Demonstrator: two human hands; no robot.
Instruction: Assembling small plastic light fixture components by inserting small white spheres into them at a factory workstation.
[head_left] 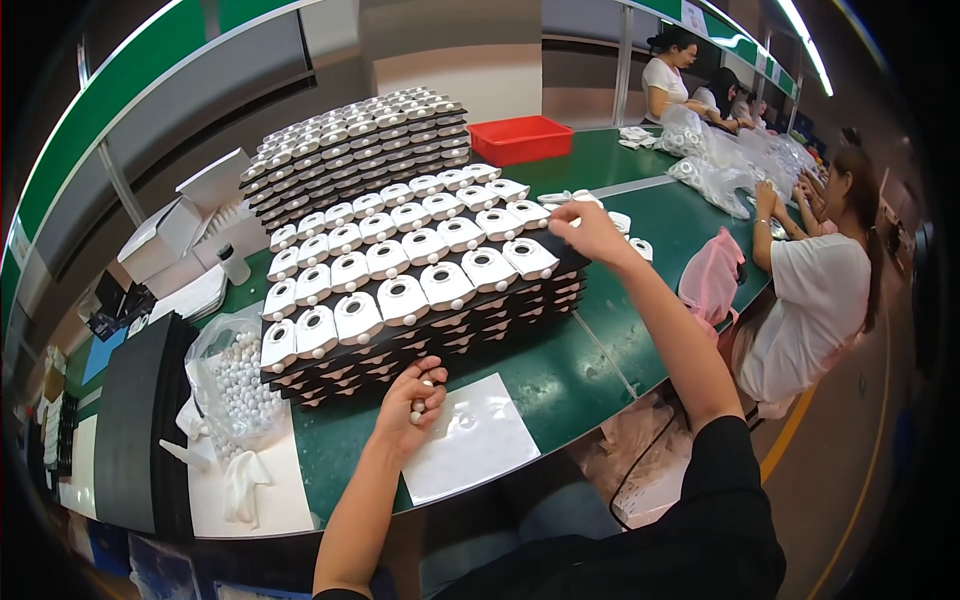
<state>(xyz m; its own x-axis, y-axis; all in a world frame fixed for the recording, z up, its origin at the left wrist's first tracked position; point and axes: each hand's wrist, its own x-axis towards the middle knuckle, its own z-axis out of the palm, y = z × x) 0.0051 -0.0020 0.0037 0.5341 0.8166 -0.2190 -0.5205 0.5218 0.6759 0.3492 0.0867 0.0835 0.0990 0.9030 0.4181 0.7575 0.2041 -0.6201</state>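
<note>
White shells (357, 322) fill the top black tray (568, 262) on the counter (545, 352); the near row seems finished with white balls (409, 320), farther rows less clear. Left hand (402, 402) cups more; right hand (592, 234), fingers bunched at the tray's far right, contents unclear.

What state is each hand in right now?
Left hand: curled, holding small white balls.
Right hand: curled at the black tray; whether holding anything can't be told.

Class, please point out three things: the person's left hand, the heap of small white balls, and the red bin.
Left hand (403, 396): head view, middle of the hand.
Heap of white balls (243, 388): head view, middle of the heap.
Red bin (535, 151): head view, its front wall.
</note>
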